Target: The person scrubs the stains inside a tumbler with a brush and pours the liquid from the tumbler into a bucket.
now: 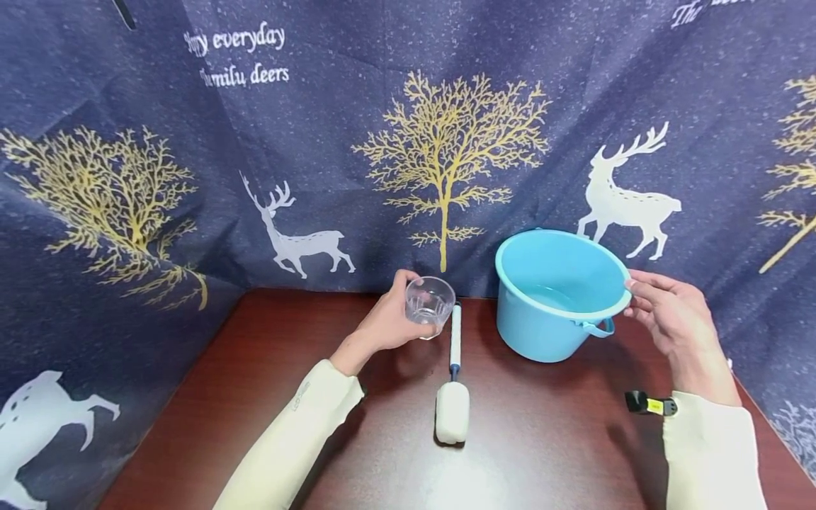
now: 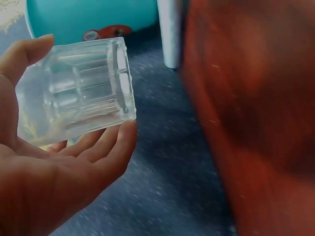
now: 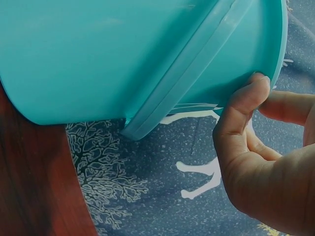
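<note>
My left hand (image 1: 394, 317) holds a clear ribbed glass (image 1: 430, 303) above the back of the table, mouth up in the head view. In the left wrist view the thumb and fingers curl round opposite sides of the glass (image 2: 83, 88), and nothing shows through it but background. On the right, my right hand (image 1: 678, 312) pinches the rim of a light blue bucket (image 1: 538, 336) between thumb and fingers. The bucket's inside shows bare plastic, and its handle (image 3: 182, 73) hangs down along the outer wall.
A sponge cup brush (image 1: 452, 411) lies between the hands, its white head toward me and its handle pointing to the back. The brown table (image 1: 542, 439) ends at a dark blue cloth (image 1: 382, 42) with printed deer and trees. A small black device (image 1: 637, 401) sits at the right cuff.
</note>
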Demonstrator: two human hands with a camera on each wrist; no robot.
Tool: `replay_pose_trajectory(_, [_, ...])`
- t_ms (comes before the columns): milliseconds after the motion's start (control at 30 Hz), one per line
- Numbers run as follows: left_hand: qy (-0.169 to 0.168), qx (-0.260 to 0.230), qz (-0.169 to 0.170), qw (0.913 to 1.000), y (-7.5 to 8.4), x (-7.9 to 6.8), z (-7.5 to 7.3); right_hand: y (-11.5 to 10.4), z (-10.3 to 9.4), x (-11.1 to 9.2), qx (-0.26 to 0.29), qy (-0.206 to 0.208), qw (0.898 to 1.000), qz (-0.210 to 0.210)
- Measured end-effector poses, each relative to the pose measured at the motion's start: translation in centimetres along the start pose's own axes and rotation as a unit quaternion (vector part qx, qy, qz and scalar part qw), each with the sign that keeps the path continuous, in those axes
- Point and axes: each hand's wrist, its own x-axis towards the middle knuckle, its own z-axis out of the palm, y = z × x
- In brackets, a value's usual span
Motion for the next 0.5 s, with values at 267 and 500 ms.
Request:
replay_pose_trajectory(267, [0.001, -0.022, -0.033, 0.9992, -2.6, -1.9, -0.3, 0.1, -0.2, 0.1, -0.001, -0.002, 1.000, 0.002])
replay_pose_trajectory(500, [0.012, -0.023, -0.042, 0.9988, -3.6, -2.9, -0.3, 0.1, 0.0, 0.1, 0.001, 0.000, 1.000, 0.000])
